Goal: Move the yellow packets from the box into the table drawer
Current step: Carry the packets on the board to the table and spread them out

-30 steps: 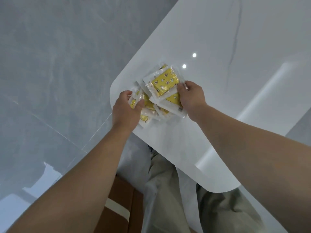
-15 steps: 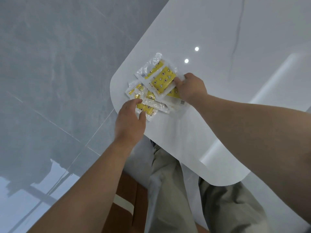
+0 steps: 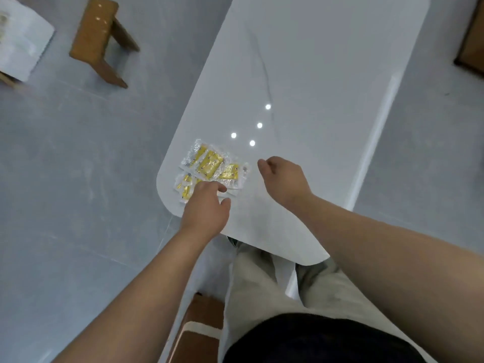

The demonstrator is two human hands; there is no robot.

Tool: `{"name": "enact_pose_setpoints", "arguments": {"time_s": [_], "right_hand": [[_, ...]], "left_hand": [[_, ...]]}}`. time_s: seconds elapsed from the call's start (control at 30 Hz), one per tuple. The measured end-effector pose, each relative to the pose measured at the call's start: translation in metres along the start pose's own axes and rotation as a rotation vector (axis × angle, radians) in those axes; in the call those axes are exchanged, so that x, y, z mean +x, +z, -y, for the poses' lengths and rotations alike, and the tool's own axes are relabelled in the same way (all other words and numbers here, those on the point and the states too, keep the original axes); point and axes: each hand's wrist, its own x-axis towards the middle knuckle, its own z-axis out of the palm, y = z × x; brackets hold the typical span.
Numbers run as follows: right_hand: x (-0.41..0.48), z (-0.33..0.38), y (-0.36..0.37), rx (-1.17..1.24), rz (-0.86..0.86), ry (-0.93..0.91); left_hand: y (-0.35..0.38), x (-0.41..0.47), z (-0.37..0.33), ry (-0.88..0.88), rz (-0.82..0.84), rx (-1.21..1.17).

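Several yellow packets (image 3: 209, 166) in clear wrappers lie in a loose pile near the rounded left corner of the white table (image 3: 314, 74). My left hand (image 3: 207, 208) hovers over the near edge of the pile with fingers relaxed, covering a few packets; whether it touches them I cannot tell. To the right of the pile is my right hand (image 3: 281, 179), its fingers loosely curled and holding nothing. Neither a box nor a drawer shows clearly.
A wooden stool (image 3: 100, 39) stands on the grey floor at the upper left, beside a white bundle (image 3: 21, 40). A brown wooden seat (image 3: 199, 328) is below the table's near edge by my legs. A brown object (image 3: 471, 40) sits at the right edge.
My right hand has let go of the packets and pulled away to the right. My left hand drew back toward the near edge of the pile. The view has lifted, showing more table and floor.
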Motion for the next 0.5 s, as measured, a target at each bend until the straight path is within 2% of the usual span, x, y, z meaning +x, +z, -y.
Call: {"name": "enact_pose_setpoints", "arguments": {"time_s": [0.13, 0.23, 0.33, 0.5], "right_hand": [[-0.048, -0.024, -0.078, 0.187, -0.059, 0.173], [-0.077, -0.065, -0.129, 0.436, -0.122, 0.347], [-0.116, -0.114, -0.175, 0.673, -0.215, 0.496], [-0.174, -0.19, -0.23, 1.001, -0.398, 0.599]], "left_hand": [[-0.013, -0.026, -0.084, 0.138, 0.134, 0.214], [-0.001, -0.044, -0.157, 0.301, 0.199, 0.347], [0.032, -0.066, -0.233, 0.464, 0.265, 0.475], [0.096, -0.099, -0.334, 0.64, 0.34, 0.622]]}}
